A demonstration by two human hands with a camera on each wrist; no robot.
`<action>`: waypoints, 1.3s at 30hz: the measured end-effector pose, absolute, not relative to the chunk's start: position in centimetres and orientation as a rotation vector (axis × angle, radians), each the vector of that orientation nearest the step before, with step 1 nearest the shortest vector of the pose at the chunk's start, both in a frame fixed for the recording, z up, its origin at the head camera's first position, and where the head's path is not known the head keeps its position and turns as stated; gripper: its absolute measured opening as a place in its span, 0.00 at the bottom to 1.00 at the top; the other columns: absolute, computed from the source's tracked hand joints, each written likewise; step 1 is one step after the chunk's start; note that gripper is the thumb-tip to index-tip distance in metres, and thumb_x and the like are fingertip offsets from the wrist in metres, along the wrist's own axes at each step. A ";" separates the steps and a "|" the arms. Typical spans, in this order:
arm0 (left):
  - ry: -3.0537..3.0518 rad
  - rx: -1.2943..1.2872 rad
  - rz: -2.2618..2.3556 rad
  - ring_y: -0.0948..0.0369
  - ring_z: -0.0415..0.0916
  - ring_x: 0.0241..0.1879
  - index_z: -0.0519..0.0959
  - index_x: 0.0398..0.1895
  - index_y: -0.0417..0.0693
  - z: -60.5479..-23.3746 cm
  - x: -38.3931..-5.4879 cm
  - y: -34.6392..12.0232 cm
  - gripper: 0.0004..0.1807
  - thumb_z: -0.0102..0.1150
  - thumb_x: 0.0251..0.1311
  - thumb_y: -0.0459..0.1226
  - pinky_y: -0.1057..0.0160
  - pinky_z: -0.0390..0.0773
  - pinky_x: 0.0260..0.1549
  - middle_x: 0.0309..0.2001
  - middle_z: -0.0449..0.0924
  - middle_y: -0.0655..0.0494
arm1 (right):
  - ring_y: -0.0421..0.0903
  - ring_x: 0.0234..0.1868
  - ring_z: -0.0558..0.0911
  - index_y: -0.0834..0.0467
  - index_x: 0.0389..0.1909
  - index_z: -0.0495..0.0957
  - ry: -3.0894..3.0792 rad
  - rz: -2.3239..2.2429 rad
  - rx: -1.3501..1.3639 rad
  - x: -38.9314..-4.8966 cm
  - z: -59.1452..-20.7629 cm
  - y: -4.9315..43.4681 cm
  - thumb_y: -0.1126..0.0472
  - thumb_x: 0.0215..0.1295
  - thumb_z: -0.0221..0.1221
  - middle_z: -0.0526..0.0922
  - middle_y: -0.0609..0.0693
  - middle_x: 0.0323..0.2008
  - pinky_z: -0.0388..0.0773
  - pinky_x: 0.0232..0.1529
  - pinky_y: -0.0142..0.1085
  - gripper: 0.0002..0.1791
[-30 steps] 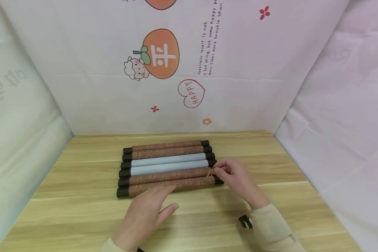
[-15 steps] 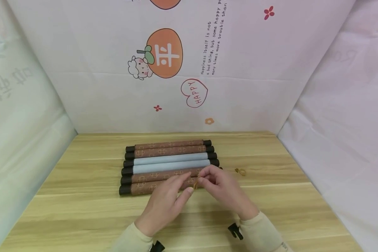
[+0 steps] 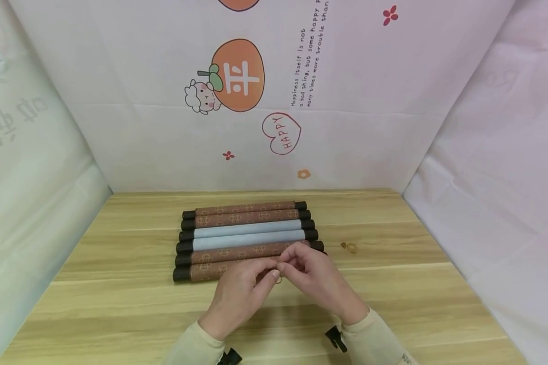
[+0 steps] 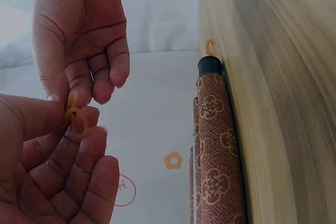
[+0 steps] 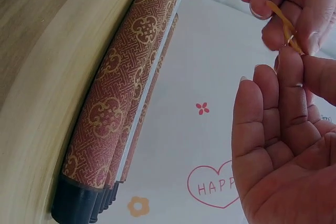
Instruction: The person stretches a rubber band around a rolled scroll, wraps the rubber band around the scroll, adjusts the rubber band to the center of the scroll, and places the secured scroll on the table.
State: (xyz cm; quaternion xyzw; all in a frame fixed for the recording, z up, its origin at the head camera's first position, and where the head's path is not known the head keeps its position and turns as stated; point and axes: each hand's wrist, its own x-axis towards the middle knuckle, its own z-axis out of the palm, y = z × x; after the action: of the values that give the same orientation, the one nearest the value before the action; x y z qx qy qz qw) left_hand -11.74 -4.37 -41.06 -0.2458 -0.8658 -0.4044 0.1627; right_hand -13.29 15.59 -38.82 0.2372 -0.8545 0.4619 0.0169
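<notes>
In the head view, my left hand (image 3: 242,289) and right hand (image 3: 321,279) meet fingertip to fingertip over the front of a row of scrolls. Between them is a small yellow-orange rubber band (image 4: 79,124), pinched by the thumb and finger of each hand. A twisted loop of this band (image 5: 283,19) sticks out beside the left fingers in the right wrist view. Just beyond the hands lie several rolled scrolls with black end knobs, side by side: brown patterned scrolls (image 3: 205,274) at front and back, pale blue rolls (image 3: 246,241) in the middle.
Another rubber band (image 3: 350,248) lies on the wooden table (image 3: 118,314), right of the scrolls. A white printed cloth (image 3: 347,142) hangs behind the table, with more white cloth (image 3: 498,177) along the sides. Black straps (image 3: 335,338) are worn at the wrists.
The right hand has carried the rubber band leftward from the scrolls' right end. The left hand has come rightward to meet it and now pinches the band too. The scrolls have stayed put.
</notes>
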 end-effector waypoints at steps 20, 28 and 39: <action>-2.506 -0.406 -1.625 0.67 0.78 0.35 0.82 0.42 0.63 -40.6 -11.5 -4.9 0.05 0.60 0.71 0.39 0.66 0.78 0.37 0.35 0.81 0.72 | 0.41 0.36 0.82 0.49 0.41 0.80 -2.700 1.545 0.645 -12.8 -39.3 15.8 0.56 0.73 0.64 0.85 0.41 0.38 0.82 0.38 0.33 0.02; -2.577 -0.476 -1.521 0.69 0.76 0.34 0.85 0.42 0.62 -41.2 -11.5 -5.0 0.06 0.62 0.70 0.38 0.67 0.78 0.35 0.33 0.78 0.73 | 0.50 0.47 0.86 0.60 0.46 0.76 -2.543 2.017 0.506 -12.9 -39.4 15.7 0.56 0.78 0.58 0.83 0.55 0.45 0.86 0.51 0.39 0.10; -2.548 -0.404 -1.551 0.67 0.75 0.39 0.83 0.45 0.62 -41.3 -11.4 -4.8 0.07 0.61 0.71 0.37 0.66 0.78 0.40 0.37 0.78 0.69 | 0.48 0.48 0.87 0.62 0.47 0.69 -2.301 2.536 0.474 -12.8 -39.6 15.5 0.62 0.80 0.51 0.77 0.53 0.44 0.85 0.54 0.44 0.07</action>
State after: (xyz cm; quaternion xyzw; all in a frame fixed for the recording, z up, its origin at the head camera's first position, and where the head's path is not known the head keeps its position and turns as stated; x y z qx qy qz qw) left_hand -11.37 -4.80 -41.31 -0.1339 -0.8446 -0.5142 0.0654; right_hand -12.75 15.49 -39.60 0.1355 -0.6574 0.7244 -0.1571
